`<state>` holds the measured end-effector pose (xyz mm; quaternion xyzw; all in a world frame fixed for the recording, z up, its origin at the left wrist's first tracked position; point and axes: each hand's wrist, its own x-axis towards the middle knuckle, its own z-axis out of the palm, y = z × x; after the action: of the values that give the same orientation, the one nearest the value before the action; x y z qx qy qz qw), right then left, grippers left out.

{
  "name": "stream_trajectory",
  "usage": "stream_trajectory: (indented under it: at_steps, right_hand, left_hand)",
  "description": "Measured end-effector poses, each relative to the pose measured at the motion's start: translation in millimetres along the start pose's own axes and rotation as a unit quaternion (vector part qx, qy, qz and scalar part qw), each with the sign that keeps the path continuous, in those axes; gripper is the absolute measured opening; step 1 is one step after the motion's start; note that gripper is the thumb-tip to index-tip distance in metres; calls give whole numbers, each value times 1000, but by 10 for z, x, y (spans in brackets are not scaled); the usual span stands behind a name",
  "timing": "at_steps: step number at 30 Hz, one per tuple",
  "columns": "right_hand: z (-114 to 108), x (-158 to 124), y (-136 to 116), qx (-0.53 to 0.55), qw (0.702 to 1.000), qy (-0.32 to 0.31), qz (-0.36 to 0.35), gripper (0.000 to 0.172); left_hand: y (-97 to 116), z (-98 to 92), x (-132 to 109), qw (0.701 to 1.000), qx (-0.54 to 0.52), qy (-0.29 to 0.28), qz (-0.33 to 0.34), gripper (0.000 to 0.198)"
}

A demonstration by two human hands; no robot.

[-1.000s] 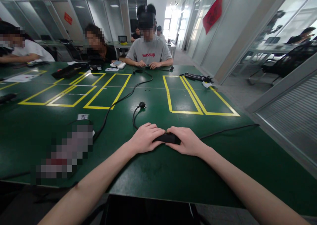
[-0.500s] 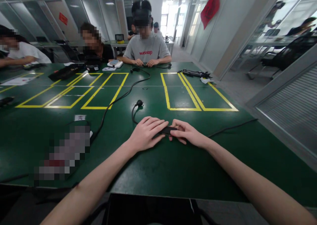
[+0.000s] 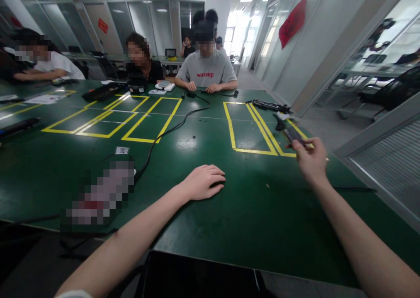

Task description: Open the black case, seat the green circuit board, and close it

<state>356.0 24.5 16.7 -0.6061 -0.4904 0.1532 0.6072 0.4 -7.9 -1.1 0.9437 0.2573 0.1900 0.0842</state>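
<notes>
My right hand (image 3: 310, 158) is raised over the right side of the green table (image 3: 249, 210), pinching a black device with a cord (image 3: 288, 129) that is blurred by motion. It hangs above the near corner of the right yellow-taped rectangle (image 3: 254, 129). My left hand (image 3: 203, 182) rests palm down on the table in front of me, fingers loosely curled, with nothing visible in it. A thin black cable (image 3: 354, 188) lies on the table to the right of my right forearm.
A long black cable (image 3: 170, 129) crosses the table toward a person in a grey shirt (image 3: 206, 72) seated opposite. Other people sit at the far left. A black tool (image 3: 267, 106) lies at the far right. Yellow-taped rectangles (image 3: 111, 120) mark the left side, with a small label (image 3: 122, 150).
My right hand has lifted the black device off the table and swung it up and to the right. The plug and its looped cord are gone from the table centre. My left hand stays down.
</notes>
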Motion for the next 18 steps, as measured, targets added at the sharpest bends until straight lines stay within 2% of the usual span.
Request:
stream_trajectory:
  at_steps: [1, 3, 6, 9, 15, 18]
  right_hand:
    - [-21, 10, 53, -103, 994, -20, -11, 47]
    - [-56, 23, 159, -289, 955, -69, -22, 41]
    - [-105, 66, 305, -431, 895, -110, -25, 35]
    - [-148, 132, 417, -467, 877, -106, -26, 36]
    - [-181, 171, 518, -404, 901, -145, -65, 38]
    - [-162, 174, 528, -428, 896, -119, -29, 39]
  left_hand:
    - [3, -4, 1, 1000, -2, -1, -1, 22]
    - [5, -7, 0, 1000, -7, -1, -5, 21]
    - [4, -4, -6, 1000, -13, -1, -10, 21]
    - [6, -6, -8, 1000, -17, -4, -11, 21]
    - [2, -24, -20, 999, -31, 4, -19, 21]
    - [1, -30, -29, 999, -39, 3, -21, 21]
